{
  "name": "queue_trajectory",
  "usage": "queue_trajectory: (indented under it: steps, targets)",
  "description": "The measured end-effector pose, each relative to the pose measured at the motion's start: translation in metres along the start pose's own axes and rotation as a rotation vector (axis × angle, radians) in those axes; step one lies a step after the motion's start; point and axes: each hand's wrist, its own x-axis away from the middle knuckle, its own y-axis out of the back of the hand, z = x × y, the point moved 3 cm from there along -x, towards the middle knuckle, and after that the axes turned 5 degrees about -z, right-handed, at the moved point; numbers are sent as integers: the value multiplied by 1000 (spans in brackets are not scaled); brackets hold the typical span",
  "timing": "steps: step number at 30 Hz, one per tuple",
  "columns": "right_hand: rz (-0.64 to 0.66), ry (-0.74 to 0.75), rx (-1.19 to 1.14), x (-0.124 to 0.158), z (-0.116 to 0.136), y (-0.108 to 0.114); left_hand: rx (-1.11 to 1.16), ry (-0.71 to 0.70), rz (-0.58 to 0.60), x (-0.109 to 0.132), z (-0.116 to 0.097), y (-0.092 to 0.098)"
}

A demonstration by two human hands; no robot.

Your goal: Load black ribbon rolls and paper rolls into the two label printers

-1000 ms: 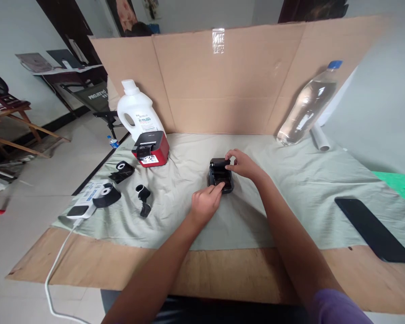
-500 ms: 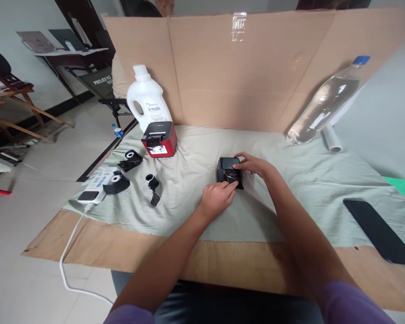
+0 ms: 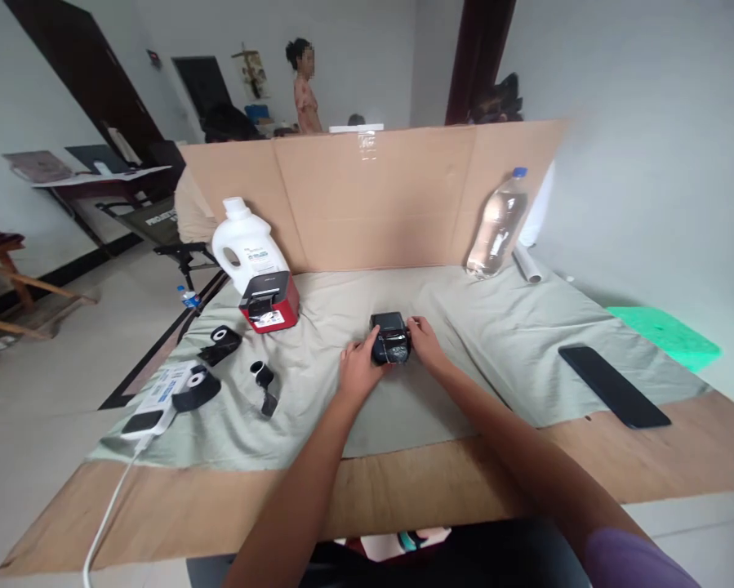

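Observation:
A small black portable printer (image 3: 389,323) rests on the cloth in front of me, with shiny black film (image 3: 397,348) hanging over its front. My left hand (image 3: 360,361) grips its left side, the thumb up by the top edge. At the opposite side, the curled fingers of my right hand (image 3: 425,340) press against the right edge. Their tips are partly hidden. A red and black printer (image 3: 278,304) with a dark strip at its front stands further left. Rolls of black film (image 3: 196,388) lie on the left of the cloth, one partly unwound.
A white jug (image 3: 253,249) and a clear bottle (image 3: 498,224) stand before a cardboard screen (image 3: 372,204). A phone (image 3: 615,387) lies right, a white power strip (image 3: 158,402) left. Beside the bottle is a white tube (image 3: 527,265). People are behind the screen.
My left hand has gone from the film at the front to the printer's left side. My right hand has shifted from its top to its right edge. The view has tilted up.

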Motion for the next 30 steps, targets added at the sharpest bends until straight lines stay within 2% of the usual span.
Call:
queue_trajectory:
  steps: [3,8,11,14,17,20,22,26,30]
  targets:
    - [-57,40,-37,21,-7,-3,2,-42,-27,-2,4,0]
    - [-7,156,-87,38,0,5,-4,-94,-48,-5,3,2]
    - [3,214,-89,25,6,26,-20,-142,-71,-21,-14,0]
    - [-64,243,-43,-10,7,59,-55,-221,-69,-58,-47,-12]
    - [-173,219,74,-59,2,99,-57,-258,-64,-110,-87,-38]
    - [-271,183,165,-99,-12,139,-12,-285,-36,-156,-128,-75]
    - [-337,137,199,-116,-28,162,8,-318,2,-176,-151,-102]
    - [-406,68,246,-130,-62,191,26,-385,74,-189,-179,-147]
    - [-399,69,277,-136,-82,198,39,-366,106,-186,-182,-168]
